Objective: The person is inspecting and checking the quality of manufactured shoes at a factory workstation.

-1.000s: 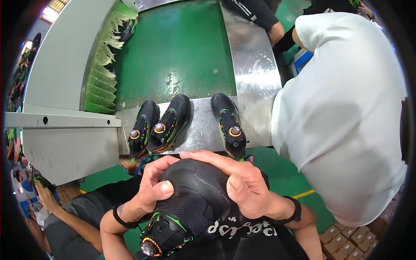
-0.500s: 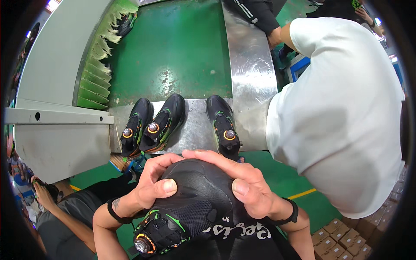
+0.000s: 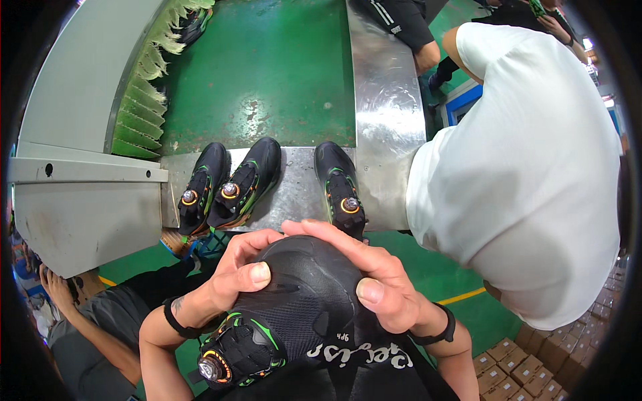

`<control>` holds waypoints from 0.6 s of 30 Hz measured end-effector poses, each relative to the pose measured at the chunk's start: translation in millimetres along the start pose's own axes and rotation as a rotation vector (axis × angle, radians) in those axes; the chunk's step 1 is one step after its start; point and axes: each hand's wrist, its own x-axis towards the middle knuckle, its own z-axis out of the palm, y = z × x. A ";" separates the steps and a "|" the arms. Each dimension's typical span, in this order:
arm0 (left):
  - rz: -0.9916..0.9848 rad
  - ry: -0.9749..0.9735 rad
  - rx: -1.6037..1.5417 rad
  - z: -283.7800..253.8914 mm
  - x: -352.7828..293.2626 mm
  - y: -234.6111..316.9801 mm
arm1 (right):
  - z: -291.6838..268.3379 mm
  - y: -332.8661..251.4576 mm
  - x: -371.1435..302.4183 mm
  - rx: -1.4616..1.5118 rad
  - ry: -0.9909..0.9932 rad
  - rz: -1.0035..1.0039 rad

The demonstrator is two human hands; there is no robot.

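Observation:
Close to my body I hold a black shoe (image 3: 307,277) with green trim and an orange-ringed dial, its toe pointing away from me. My left hand (image 3: 244,267) grips one side of the toe, thumb pressed on the upper. On the other side, my right hand (image 3: 374,277) wraps the toe the same way, with its fingers over the front. The sole is hidden from view. Beyond my hands, a pair of matching shoes (image 3: 247,180) stands on the metal ledge (image 3: 294,190), with a single shoe (image 3: 340,184) to their right.
A green conveyor belt (image 3: 261,87) runs away past the ledge. Left of it stands a grey machine housing (image 3: 87,87) with a green fringe curtain (image 3: 140,113). A co-worker in a white shirt (image 3: 515,174) is close on my right. Cardboard boxes (image 3: 515,367) are stacked at lower right.
The shoe and both hands have shifted slightly away from me and to the left, keeping the same grip. The co-worker's white-sleeved arm at right has moved a little.

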 end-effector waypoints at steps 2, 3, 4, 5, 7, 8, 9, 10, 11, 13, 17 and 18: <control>0.014 0.007 -0.004 -0.6 -0.6 -2.5 | -0.8 -0.2 0.2 -0.046 -0.029 0.002; 0.021 0.015 -0.011 -0.7 -0.8 -3.5 | -1.3 -0.3 0.6 -0.046 -0.034 0.003; 0.021 0.017 -0.011 -0.4 -1.6 -4.1 | -1.5 -0.4 0.9 -0.040 -0.046 0.001; 0.034 0.018 -0.014 0.1 -2.4 -4.1 | -1.5 -0.6 1.4 -0.041 -0.061 -0.004; 0.054 0.026 -0.018 1.9 -4.9 -2.3 | -0.6 -1.8 1.6 -0.023 -0.062 0.008; 0.037 0.044 0.000 3.4 -6.9 -0.3 | 0.1 -2.8 1.3 -0.013 -0.051 0.026; 0.012 0.058 0.021 5.0 -9.1 2.7 | 1.1 -4.3 0.6 -0.016 -0.066 0.021; 0.031 0.067 0.014 6.9 -11.7 6.1 | 2.5 -6.2 -0.9 -0.002 -0.025 0.061; 0.028 0.080 0.093 9.0 -15.0 10.2 | 3.3 -8.8 -2.6 0.009 0.017 0.103; 0.048 0.103 0.201 13.2 -20.8 18.6 | 4.0 -14.2 -6.6 -0.068 -0.003 0.106; 0.129 0.091 0.317 20.6 -27.2 28.8 | 1.5 -22.7 -14.5 -0.213 -0.063 0.088; 0.124 0.100 0.296 21.9 -27.4 29.6 | 1.4 -23.3 -15.7 -0.192 -0.059 0.086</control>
